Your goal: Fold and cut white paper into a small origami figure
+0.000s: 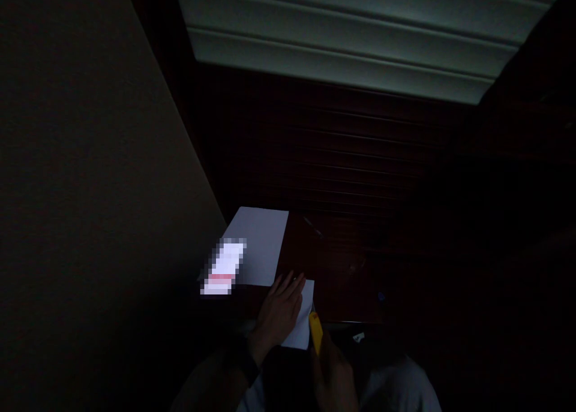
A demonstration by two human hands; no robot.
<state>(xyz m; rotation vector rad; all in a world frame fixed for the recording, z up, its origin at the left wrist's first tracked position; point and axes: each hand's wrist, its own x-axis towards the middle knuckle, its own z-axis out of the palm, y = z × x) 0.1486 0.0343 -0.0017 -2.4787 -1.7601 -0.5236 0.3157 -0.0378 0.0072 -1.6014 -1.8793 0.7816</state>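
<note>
My left hand lies flat with its fingers stretched out over a folded white paper. That paper reaches past the front edge of the dark table. In my right hand is a yellow utility knife, gripped by its handle. The knife's tip end is at the right edge of the folded paper; whether the blade touches it is too dark to tell. Beyond my left hand, a larger white sheet rests on the table.
A bright, pixelated phone-like screen overlaps the sheet's left side. A thin pen-like item lies farther back on the dark table. Toward the right is a small blue object. A wall borders the left, and slatted panels stand behind.
</note>
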